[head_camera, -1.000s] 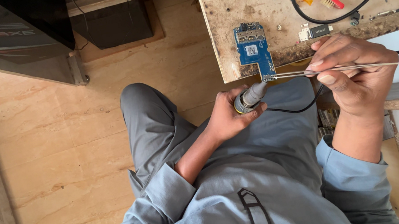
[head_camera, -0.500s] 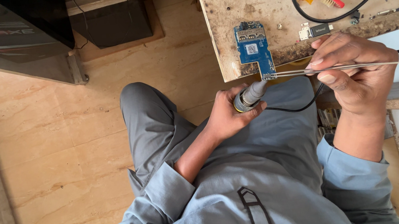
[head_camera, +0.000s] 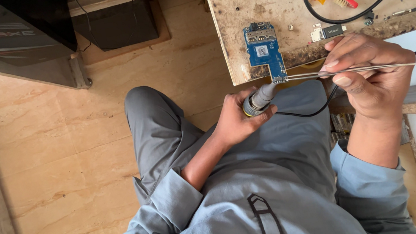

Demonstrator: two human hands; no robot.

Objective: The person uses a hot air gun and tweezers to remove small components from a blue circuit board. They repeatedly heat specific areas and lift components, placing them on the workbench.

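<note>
my left hand (head_camera: 236,121) grips the soldering iron (head_camera: 260,100), right hand (head_camera: 371,77) pinches tweezers (head_camera: 356,70); both tips meet the blue circuit board (head_camera: 263,50) at the bench (head_camera: 281,16) edge, open floor (head_camera: 58,152) to my left.

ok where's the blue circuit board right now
In the head view the blue board lies at the bench's near left corner, just above the iron in the left hand.

Blue circuit board (head_camera: 262,50) flat at bench edge; tweezers (head_camera: 345,71) level, soldering iron (head_camera: 259,100) at its tab.
</note>
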